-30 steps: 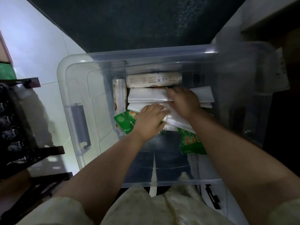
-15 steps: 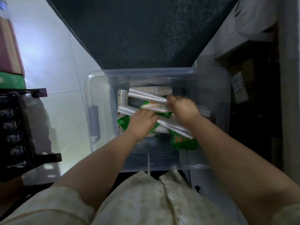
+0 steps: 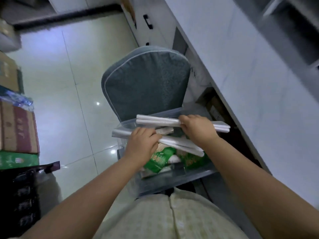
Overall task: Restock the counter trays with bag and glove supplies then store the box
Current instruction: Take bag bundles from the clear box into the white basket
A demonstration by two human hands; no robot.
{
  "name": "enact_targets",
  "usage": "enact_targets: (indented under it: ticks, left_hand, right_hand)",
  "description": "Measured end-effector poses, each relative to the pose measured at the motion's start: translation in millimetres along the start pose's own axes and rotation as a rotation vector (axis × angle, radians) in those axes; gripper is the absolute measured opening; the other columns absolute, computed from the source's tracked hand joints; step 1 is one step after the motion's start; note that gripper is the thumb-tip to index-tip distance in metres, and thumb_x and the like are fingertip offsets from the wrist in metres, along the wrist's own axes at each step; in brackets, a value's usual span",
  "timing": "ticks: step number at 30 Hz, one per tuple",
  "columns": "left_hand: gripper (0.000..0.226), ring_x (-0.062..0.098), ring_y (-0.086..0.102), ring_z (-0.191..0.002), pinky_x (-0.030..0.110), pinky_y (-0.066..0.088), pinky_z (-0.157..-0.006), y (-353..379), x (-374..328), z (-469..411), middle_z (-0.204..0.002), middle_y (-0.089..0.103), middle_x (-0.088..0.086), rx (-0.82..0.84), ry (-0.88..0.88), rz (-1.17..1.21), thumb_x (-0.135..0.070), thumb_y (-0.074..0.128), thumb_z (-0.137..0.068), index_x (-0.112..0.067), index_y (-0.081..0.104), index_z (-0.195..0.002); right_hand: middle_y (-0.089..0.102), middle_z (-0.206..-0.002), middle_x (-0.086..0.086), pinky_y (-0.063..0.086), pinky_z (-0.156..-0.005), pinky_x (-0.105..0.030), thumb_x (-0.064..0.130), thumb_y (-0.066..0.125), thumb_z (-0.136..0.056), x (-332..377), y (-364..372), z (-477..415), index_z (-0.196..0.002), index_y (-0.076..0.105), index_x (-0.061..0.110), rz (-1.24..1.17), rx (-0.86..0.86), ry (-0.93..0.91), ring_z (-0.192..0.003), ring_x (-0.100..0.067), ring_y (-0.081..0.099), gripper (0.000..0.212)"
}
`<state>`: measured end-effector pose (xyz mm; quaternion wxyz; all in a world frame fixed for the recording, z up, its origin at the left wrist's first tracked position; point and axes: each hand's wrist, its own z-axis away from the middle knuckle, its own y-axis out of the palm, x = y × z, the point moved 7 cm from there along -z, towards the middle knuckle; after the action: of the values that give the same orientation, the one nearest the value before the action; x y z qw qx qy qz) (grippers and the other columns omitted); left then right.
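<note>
My left hand (image 3: 144, 145) clasps the lower bag bundle (image 3: 183, 146); my right hand (image 3: 198, 130) clasps the upper bag bundle (image 3: 158, 121); both are just above the clear box (image 3: 172, 180); green packets (image 3: 159, 159) lie inside it.

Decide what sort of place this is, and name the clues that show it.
Probably the service or stock area of a shop or eatery: stacked cardboard cartons on the left, a long white counter on the right, and a clear storage box holding packaged supplies.
</note>
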<state>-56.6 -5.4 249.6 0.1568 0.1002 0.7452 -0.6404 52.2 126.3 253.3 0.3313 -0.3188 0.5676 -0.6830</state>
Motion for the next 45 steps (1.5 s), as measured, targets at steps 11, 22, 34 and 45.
enact_targets:
  ticks: [11,22,34,45]
  left_hand:
    - [0.021,0.025,0.059,-0.086,0.037,0.038,-0.078,-95,-114,-49,-0.090,0.066,-0.001,-0.235,0.371,0.036,-0.014,0.072,-0.074,-0.020,0.071,-0.094]
    - [0.016,0.024,0.060,-0.081,0.038,0.041,-0.073,-97,-334,-100,-0.088,0.067,-0.002,-0.283,0.729,0.151,-0.013,0.072,-0.077,-0.021,0.072,-0.091]
    - [0.011,0.027,0.057,-0.084,0.035,0.035,-0.071,-38,-512,-149,-0.087,0.066,0.000,-0.143,0.672,0.283,-0.018,0.067,-0.081,-0.020,0.071,-0.091]
    - [0.006,0.012,0.062,-0.077,0.027,0.046,-0.064,-16,-562,-178,-0.083,0.067,-0.010,0.144,0.300,0.788,-0.027,0.069,-0.082,-0.033,0.069,-0.083]
  right_hand:
    - [0.053,-0.072,-0.003,0.029,-0.049,-0.032,0.026,0.047,-0.094,-57,-150,142,-0.091,0.050,0.017,-0.074,-0.317,0.448,-0.064,-0.029,0.048,0.010]
    - [0.056,-0.078,-0.005,0.046,-0.058,-0.038,0.026,0.049,-0.094,-145,-217,365,-0.089,0.050,0.016,-0.037,-0.532,0.920,-0.071,-0.028,0.052,0.011]
    - [0.062,-0.081,0.017,0.037,-0.048,-0.013,0.028,0.057,-0.090,-263,-169,576,-0.096,0.061,0.036,-0.642,-1.015,1.256,-0.070,0.003,0.054,0.010]
    - [0.065,-0.106,-0.009,0.057,-0.068,-0.039,0.020,0.057,-0.092,-334,-29,570,-0.112,0.054,0.019,-1.690,-1.124,1.280,-0.091,-0.028,0.066,0.019]
